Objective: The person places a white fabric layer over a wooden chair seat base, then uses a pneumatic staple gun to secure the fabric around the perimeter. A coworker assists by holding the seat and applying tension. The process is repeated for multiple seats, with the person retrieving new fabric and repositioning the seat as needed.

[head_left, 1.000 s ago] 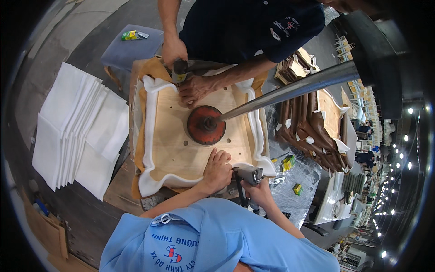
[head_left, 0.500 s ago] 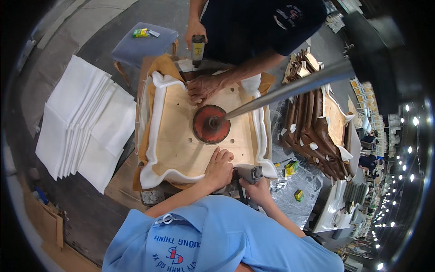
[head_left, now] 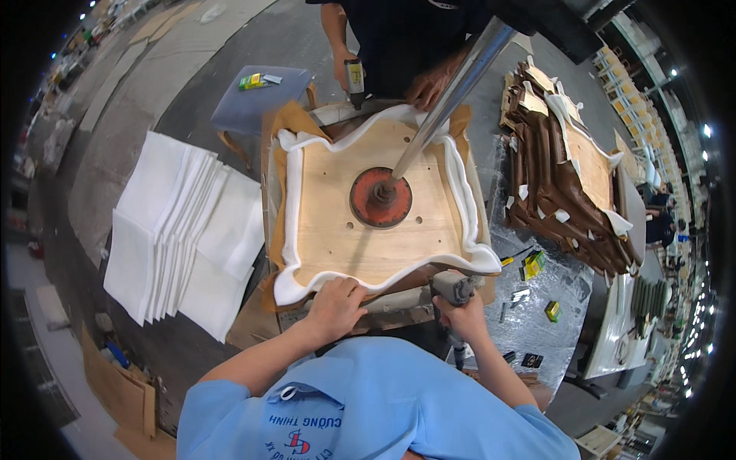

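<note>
Seat panel [head_left: 399,245] lying wood side up beneath a red disc [head_left: 399,207], mid-view. At far left, stacked white sheets [head_left: 176,222]. Then left hand [head_left: 331,310], fingers bent at the near rim of white padding [head_left: 291,222]; pinching or only resting, cannot tell. Right of that, right hand [head_left: 468,316], fingers wrapped around a staple gun [head_left: 452,287] beside the near edge. Farther right, piled brown seats [head_left: 544,184]. Probably lining up that edge for fastening: calls for keeping layers taut, then seating the gun's nose.

1. Left hand [head_left: 335,309] moved off the board [head_left: 330,203] to the near padding [head_left: 387,285].
2. Right hand [head_left: 468,316] and gun [head_left: 454,288] shifted away from it.
3. Co-worker's hand [head_left: 429,88] left the board.
</note>
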Available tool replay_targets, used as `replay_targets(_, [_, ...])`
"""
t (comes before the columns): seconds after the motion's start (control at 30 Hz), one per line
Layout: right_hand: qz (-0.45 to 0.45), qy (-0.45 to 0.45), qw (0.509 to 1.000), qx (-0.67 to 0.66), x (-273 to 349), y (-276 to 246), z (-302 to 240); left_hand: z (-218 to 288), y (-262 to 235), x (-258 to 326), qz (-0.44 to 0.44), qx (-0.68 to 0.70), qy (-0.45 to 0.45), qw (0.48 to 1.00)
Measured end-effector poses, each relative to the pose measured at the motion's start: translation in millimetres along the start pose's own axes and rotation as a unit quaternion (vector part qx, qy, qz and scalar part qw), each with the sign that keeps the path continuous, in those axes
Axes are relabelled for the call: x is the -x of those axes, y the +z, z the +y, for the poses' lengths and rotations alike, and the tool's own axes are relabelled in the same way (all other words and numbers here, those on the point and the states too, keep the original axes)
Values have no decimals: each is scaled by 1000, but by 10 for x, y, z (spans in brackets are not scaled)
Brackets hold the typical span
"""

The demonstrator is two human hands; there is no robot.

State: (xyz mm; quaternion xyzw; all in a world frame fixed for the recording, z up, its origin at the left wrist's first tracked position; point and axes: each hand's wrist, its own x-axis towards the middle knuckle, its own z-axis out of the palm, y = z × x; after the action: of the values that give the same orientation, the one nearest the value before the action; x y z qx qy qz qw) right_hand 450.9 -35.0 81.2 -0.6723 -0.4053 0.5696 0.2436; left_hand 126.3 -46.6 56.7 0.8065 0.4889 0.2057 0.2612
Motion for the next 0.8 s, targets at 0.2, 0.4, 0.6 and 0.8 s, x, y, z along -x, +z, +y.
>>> replay_targets(0.2, [71, -29, 997, 21, 102, 211, -75, -469, 123, -39, -66, -80, 59, 993])
replay_targets(0.4, [127, -10, 992, 8, 141, 322, -97, -722, -1, -107, -111, -87, 132, 981])
replay_targets(0.6, [156, -3, 988, 20, 164, 387, -165, -958, 88, -196, -118, -9, 143, 983])
replay_targets(0.8, [76, 25, 996, -48, 530, 1008, -274, -1028, 141, -172, -32, 74, 79, 994])
